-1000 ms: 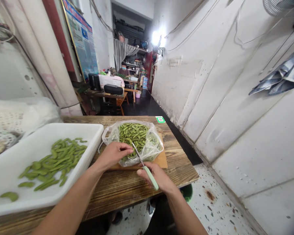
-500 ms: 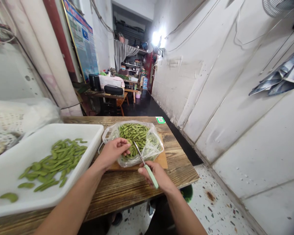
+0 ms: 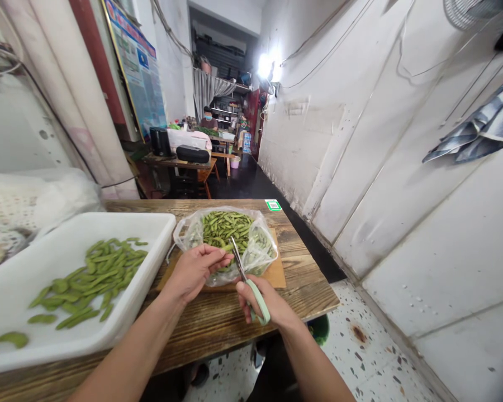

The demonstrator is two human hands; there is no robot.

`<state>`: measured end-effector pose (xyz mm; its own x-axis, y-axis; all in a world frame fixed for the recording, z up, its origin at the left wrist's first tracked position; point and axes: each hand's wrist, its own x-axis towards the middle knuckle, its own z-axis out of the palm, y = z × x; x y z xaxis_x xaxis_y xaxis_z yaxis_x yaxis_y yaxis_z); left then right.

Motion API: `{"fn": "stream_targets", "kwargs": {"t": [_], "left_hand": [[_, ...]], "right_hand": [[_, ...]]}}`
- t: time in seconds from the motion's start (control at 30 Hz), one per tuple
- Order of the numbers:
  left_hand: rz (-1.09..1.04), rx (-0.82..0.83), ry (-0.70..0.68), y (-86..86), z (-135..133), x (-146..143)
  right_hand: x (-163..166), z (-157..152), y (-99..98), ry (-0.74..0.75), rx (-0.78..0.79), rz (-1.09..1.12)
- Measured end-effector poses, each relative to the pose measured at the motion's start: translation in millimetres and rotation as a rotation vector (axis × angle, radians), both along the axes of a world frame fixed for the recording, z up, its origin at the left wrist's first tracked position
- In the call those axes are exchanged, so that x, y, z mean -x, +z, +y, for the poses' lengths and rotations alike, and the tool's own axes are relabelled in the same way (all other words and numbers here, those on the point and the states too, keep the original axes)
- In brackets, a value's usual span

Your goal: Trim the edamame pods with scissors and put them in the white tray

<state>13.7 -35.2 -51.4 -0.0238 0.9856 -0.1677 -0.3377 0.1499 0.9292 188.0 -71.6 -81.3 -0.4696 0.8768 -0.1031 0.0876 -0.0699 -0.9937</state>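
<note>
left hand [image 3: 199,269]: you pinch a pod [image 3: 227,247] | likely light, firm, slightly slick | best held near one end | right hand [image 3: 264,298]: you grip scissors [image 3: 240,268]

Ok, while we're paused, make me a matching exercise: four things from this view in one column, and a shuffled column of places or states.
Column one
1. Scissors
2. Tray
3. Bag
4. Cloth

Column two
A. See-through, packed with pods
B. Hanging, at the far right of the picture
C. White, with pods lying loosely inside
D. Held in the right hand

Right pairs: 1-D, 2-C, 3-A, 4-B.
</note>
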Motion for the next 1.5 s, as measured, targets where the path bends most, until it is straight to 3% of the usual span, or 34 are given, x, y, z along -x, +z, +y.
{"fn": "stream_targets", "kwargs": {"t": [0.37,0.77,0.83,0.97,1.07,1.13,1.23,1.3,1.4,1.5], "left_hand": [[-0.027,0.023,-0.022,-4.7,-1,-2],[0.188,-0.022,0.071,-7.3,-1,1],[0.351,-0.074,0.141,-1.6,-3,11],[1.136,-0.229,0.606,20.1,-14,50],[1.519,-0.274,0.776,29.6,-18,70],[1.579,-0.326,0.676,26.7,-14,66],[1.54,-0.381,0.237,12.4,2,42],[1.542,-0.383,0.025,2.4,13,23],[1.634,-0.361,-0.109,-5.1,26,6],[1.684,-0.341,-0.155,-5.2,30,1]], "right_hand": [[2,0,5.5,-0.017,-0.033,-0.019],[6,5,-1.4,-0.039,0.063,-0.054],[4,7,-2.4,-0.046,0.06,-0.039],[-4,10,-6.1,-0.111,0.015,0.015],[-8,11,-10.0,-0.129,0.002,0.023],[-7,11,-11.6,-0.115,0.012,0.026],[-4,9,-11.6,-0.101,0.022,0.024],[-4,7,-10.3,-0.102,0.02,0.021],[-6,4,-7.4,-0.087,0.043,0.007],[-8,2,-5.4,-0.085,0.078,-0.005]]}}
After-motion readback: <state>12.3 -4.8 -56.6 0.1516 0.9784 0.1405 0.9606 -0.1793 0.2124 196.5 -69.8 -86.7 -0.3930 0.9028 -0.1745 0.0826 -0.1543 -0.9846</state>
